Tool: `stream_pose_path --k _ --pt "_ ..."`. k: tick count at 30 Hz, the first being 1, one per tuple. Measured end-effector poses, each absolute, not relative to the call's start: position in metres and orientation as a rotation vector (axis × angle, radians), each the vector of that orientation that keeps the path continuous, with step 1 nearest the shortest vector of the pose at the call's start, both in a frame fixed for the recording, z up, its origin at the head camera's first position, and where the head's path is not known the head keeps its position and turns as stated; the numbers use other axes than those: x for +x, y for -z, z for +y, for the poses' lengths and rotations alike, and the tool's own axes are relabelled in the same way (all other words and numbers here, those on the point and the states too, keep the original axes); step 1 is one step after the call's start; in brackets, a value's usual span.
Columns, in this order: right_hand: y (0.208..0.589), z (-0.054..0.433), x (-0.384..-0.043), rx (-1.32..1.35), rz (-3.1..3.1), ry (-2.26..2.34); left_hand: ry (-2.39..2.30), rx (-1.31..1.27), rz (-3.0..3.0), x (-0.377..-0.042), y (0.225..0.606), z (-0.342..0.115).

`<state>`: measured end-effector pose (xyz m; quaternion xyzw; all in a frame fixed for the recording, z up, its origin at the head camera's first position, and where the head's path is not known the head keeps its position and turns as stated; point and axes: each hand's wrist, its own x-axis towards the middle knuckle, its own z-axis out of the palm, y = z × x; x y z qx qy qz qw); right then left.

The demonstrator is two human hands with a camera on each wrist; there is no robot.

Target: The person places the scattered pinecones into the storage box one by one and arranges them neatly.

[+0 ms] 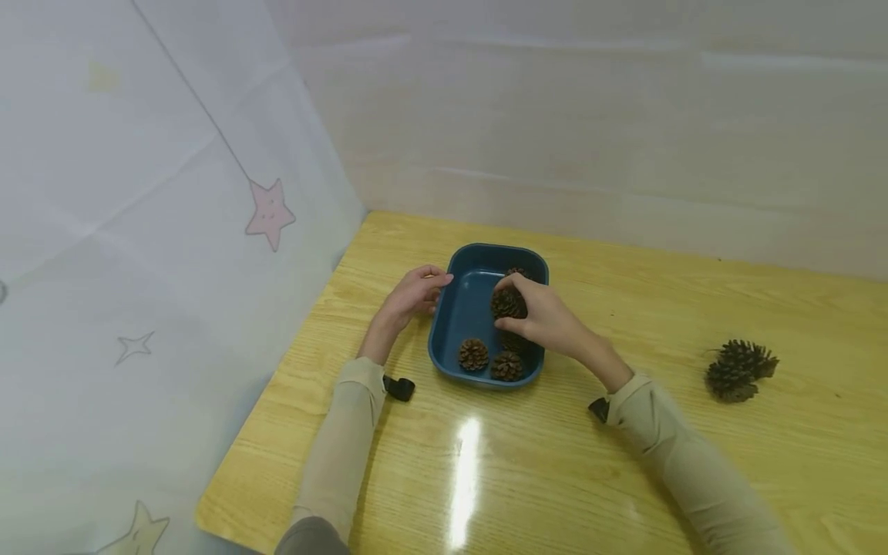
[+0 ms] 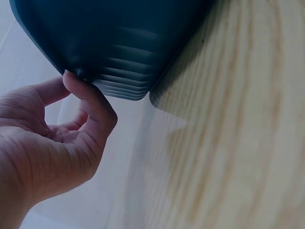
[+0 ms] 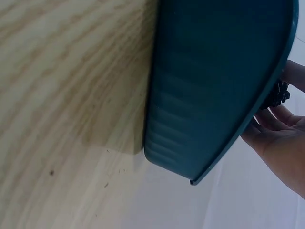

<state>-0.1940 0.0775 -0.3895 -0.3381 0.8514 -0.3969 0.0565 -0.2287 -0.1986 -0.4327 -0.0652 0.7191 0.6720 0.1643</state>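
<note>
A dark blue rectangular plastic basin (image 1: pixel 470 302) stands on the wooden table. My left hand (image 1: pixel 415 293) is at its left side, and in the left wrist view the thumb and a finger pinch the basin's rim. Over the right half of the basin, my right hand (image 1: pixel 544 314) holds a brown pine cone (image 1: pixel 508 304) between thumb and fingers. That pine cone (image 3: pixel 277 94) shows just past the rim in the right wrist view. Two pine cones lie at the near end, one to the left (image 1: pixel 474 354) and one to the right (image 1: pixel 507 366). Others are partly hidden by the right hand.
A darker clump of pine cones (image 1: pixel 739 371) lies on the table (image 1: pixel 555 462) at the right. Pale cloth (image 1: pixel 590 131) hangs behind the table, and a white sheet with printed stars (image 1: pixel 173 254) hangs along the left. Dark straps (image 1: pixel 399 388) are on both wrists.
</note>
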Motion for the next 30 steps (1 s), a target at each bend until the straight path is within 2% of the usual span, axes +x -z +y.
stream_pose_path --k 30 --pt "0.408 0.06 -0.185 -1.14 2.551 1.193 -1.91 -0.187 2.029 -0.229 0.434 -0.195"
